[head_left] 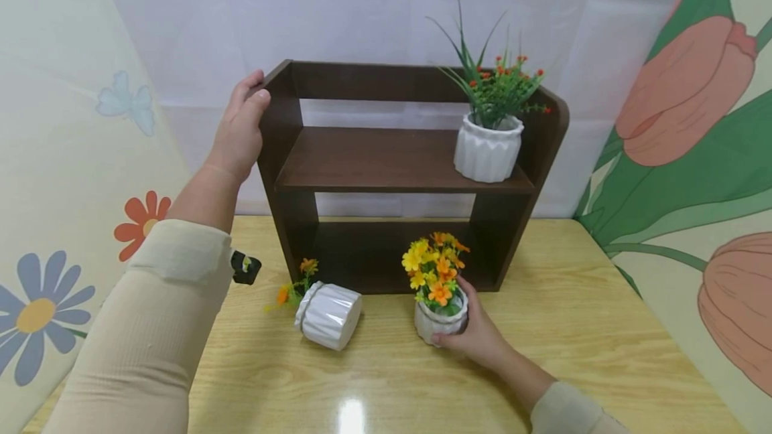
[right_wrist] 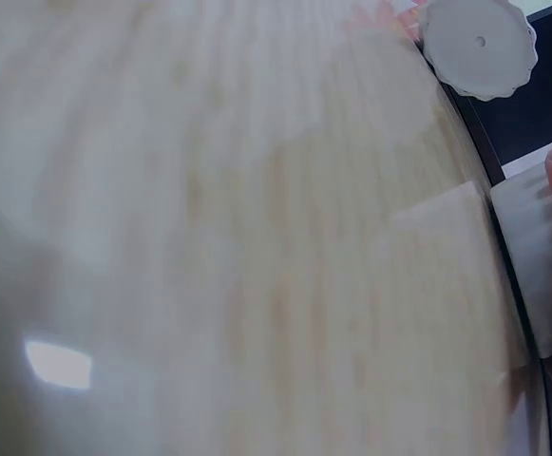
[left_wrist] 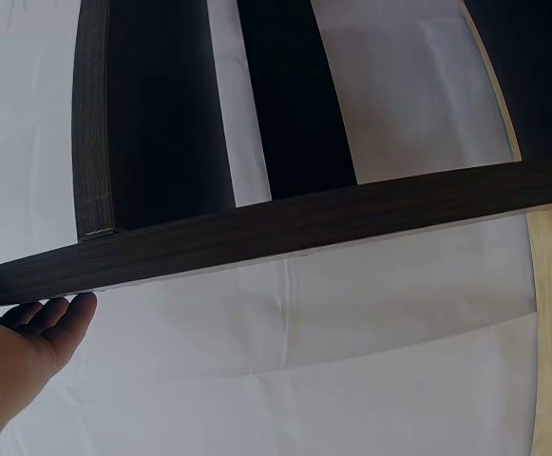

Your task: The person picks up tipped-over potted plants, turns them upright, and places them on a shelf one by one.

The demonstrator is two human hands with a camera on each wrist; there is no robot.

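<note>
My right hand (head_left: 479, 333) grips a white ribbed flowerpot (head_left: 429, 323), thumb at its front and fingers round its right side. Yellow and orange artificial flowers (head_left: 437, 266) fill this pot, just before the lower shelf. In the right wrist view, the held pot (right_wrist: 542, 256) and some fingers show at the right edge. My left hand (head_left: 237, 129) touches the upper left side of a dark brown two-tier shelf (head_left: 374, 156). Seen by the left wrist, the fingers (left_wrist: 71, 328) lie against the outside of the side panel (left_wrist: 295, 223).
Another white flowerpot (head_left: 328, 315) lies on its side at the shelf's front left, orange flowers pointing left. On the upper tier, at right, stands a white pot (head_left: 487, 151) with grass and red flowers. Under everything is a wood-grain table (head_left: 579, 313); a white cloth (head_left: 374, 12) hangs behind.
</note>
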